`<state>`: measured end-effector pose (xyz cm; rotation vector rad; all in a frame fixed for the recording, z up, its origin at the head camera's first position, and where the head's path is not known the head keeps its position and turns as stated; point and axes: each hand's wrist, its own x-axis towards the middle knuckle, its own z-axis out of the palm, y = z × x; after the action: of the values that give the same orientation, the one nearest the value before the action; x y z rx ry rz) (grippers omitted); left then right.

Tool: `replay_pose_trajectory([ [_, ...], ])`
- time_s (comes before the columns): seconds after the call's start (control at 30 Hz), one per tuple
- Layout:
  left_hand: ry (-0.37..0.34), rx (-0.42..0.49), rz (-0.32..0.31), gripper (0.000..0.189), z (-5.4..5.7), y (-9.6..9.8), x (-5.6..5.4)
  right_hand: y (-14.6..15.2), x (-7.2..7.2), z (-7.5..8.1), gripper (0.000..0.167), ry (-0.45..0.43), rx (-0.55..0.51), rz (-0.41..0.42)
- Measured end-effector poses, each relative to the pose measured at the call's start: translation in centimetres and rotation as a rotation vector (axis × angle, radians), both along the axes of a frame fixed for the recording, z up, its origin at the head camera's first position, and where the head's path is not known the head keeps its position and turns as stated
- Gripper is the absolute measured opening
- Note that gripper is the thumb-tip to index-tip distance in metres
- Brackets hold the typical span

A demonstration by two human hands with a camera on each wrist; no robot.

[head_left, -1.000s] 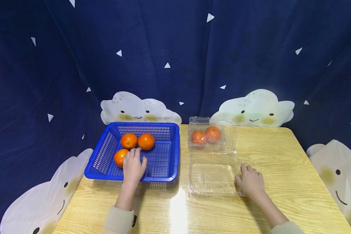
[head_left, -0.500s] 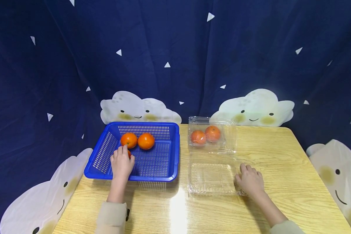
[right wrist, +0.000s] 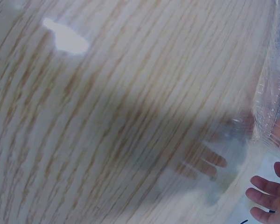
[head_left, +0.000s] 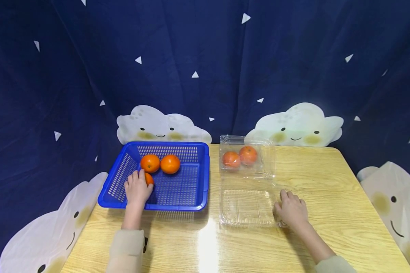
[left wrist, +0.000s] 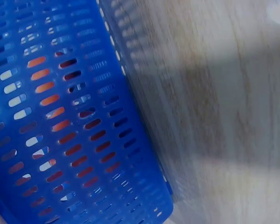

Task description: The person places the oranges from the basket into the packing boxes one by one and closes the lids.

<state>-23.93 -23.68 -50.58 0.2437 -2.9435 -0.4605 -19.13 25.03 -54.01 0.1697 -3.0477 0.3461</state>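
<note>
In the head view, my left hand [head_left: 137, 187] reaches into the blue plastic basket [head_left: 205, 182], its fingers and thumb round an orange [head_left: 149, 178] at the near left. Most of that orange is hidden under the hand. Two more oranges, a left one [head_left: 150, 163] and a right one [head_left: 170, 164], lie behind it. On the right, a hinged clear plastic box [head_left: 247, 208] lies spread out. My right hand [head_left: 292, 211] is at the near half's right edge. The right wrist view shows relaxed, spread fingers [right wrist: 266, 199] beside the clear plastic.
Two oranges [head_left: 248, 155] show through the clear plastic of the box's far half. All of this stands on a wood-grain table [head_left: 328, 197]. A dark blue curtain [head_left: 205, 45] with cloud faces hangs behind and at both sides.
My left hand has moved left over the near orange inside the basket, and its fingers have come round it. My right hand has stayed at the box's edge.
</note>
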Motion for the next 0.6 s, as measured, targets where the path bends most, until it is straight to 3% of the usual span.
replay_pose_trajectory([
  [0.4,-0.126,0.039,-0.055,0.07,-0.2,-1.0,-0.9,0.0,-0.1,0.0,0.03,0.007,0.003,-0.002],
  [0.6,-0.155,0.047,-0.068,0.072,-0.4,-1.3,-1.2,0.1,0.0,0.0,0.03,0.004,0.012,-0.006],
])
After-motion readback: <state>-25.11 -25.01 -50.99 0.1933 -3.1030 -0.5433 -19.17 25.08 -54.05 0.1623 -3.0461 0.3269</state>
